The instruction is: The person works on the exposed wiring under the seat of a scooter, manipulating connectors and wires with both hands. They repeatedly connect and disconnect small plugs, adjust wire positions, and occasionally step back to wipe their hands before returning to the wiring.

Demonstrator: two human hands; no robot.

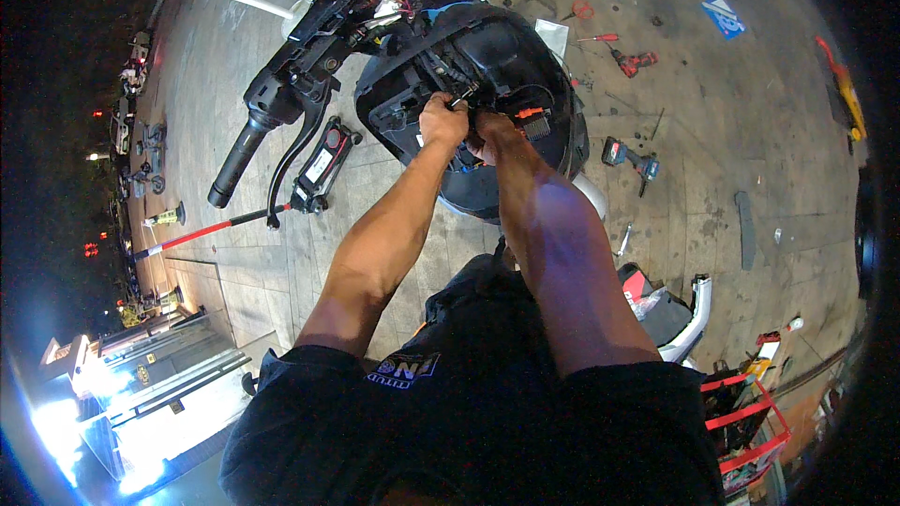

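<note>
Both my arms reach into the opened black front body of a scooter (502,47), whose inner parts and wiring lie bare. My left hand (443,122) is closed, its fingers wrapped round a small dark piece with a shiny metal end (461,98). Close beside it, my right hand (489,134) is down among the parts, and its fingers are mostly hidden behind the wrist. An orange connector (530,113) sits just right of my right wrist. Up to the left runs the handlebar with a black grip (239,159) and a brake lever (305,145).
A floor jack (321,164) with a red-and-black handle (216,228) stands left. On the floor to the right lie a red cordless drill (634,62), a blue-and-black power tool (630,161) and a screwdriver (600,37). A red-framed tool cart (750,426) stands lower right.
</note>
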